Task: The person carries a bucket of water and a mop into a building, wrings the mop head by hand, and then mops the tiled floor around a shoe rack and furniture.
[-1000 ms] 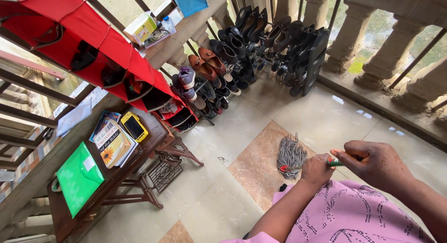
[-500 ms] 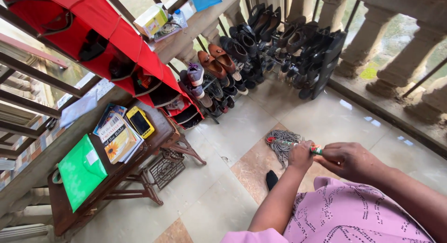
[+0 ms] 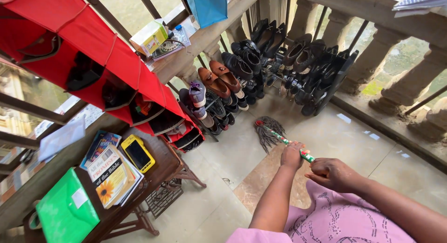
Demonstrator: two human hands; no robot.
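Nearest the camera, two forearms reached out over a pink patterned garment (image 3: 344, 219), and both hands were closed around the handle of a mop (image 3: 281, 139). The right hand (image 3: 334, 174) gripped the near end of the stick with its fingers curled fully round it, while the left hand (image 3: 292, 155) was wrapped in a fist just beyond it, a little farther along the shaft. The handle was thin and striped in green, red and white, and it slanted away to the far left down to the floor (image 3: 219, 187). Its head was a bundle of dark grey strings with a red collar where they joined the stick, and the strings lay spread on the pale tiled floor, just short of the shoes. To the near left stood a wooden desk (image 3: 158, 171) that carried a green folder (image 3: 65, 212), a stack of books (image 3: 111, 175) and a yellow phone (image 3: 138, 153). Above it hung a red fabric shoe organiser (image 3: 93, 52) with shoes in its pockets. Farther off, a shoe rack (image 3: 279, 56) full of dark and brown shoes stood against a stone balustrade (image 3: 396, 80), with a small box (image 3: 150, 37) on the ledge at far left.
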